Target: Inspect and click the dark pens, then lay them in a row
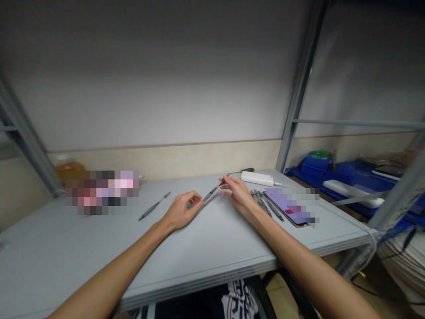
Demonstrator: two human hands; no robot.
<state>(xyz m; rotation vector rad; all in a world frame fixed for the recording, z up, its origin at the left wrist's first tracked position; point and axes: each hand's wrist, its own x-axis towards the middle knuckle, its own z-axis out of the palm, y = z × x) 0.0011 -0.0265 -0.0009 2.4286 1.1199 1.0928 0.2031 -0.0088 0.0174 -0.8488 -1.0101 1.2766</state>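
Between my two hands a slim grey pen [211,194] is held at a slant above the table. My left hand [184,208] pinches its lower end between thumb and fingers. The upper end sits in the fingertips of my right hand [236,189], closed on it. To the left of my left hand a similar grey pen [154,206] lies by itself on the table. Several more grey pens [265,204] lie side by side under and beyond my right forearm, partly hidden by it.
A phone [288,207] with a lit screen lies right of the pens. Behind are a white power strip [257,178] and a dark-handled screwdriver [247,170]. A blurred pinkish pile [102,191] sits at the left. Metal posts [295,106] flank the grey table [186,257].
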